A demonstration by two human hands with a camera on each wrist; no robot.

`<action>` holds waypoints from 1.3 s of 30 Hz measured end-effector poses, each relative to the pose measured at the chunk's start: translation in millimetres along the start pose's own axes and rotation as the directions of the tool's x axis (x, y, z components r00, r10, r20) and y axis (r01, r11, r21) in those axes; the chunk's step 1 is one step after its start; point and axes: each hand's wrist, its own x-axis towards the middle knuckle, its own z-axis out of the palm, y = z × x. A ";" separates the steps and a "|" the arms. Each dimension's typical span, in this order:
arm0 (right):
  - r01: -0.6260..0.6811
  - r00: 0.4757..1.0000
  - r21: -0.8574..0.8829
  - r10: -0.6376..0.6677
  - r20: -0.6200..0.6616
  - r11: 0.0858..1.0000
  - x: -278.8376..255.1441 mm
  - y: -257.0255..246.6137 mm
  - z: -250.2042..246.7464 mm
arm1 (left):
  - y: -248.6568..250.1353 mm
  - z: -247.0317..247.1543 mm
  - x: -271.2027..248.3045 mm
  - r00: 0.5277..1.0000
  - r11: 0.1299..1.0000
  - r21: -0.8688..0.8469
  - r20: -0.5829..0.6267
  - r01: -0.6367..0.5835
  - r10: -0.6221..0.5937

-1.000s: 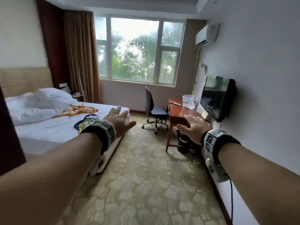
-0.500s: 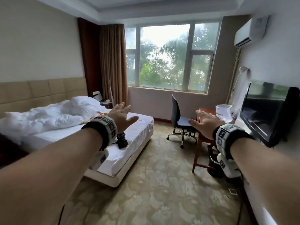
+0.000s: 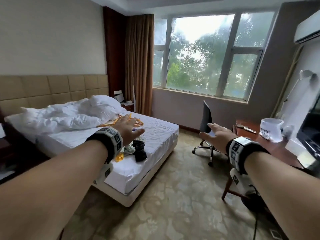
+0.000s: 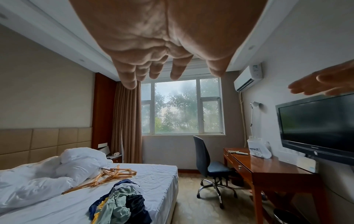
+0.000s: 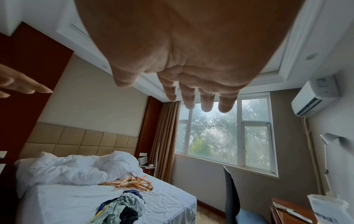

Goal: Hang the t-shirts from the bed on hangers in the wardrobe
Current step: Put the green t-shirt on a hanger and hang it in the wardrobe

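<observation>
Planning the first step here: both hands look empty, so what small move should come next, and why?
Probably reach the left hand down to the t-shirts heaped on the bed. Both hands are open and hold nothing, the right hand is out over the floor, and the hangers lie just beyond the heap.
</observation>
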 end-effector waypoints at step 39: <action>0.240 0.939 0.147 -0.268 0.217 0.959 747.7 -54.8 177.0 | -136.5 129.5 636.8 0.939 0.940 0.003 0.042 0.342 -0.342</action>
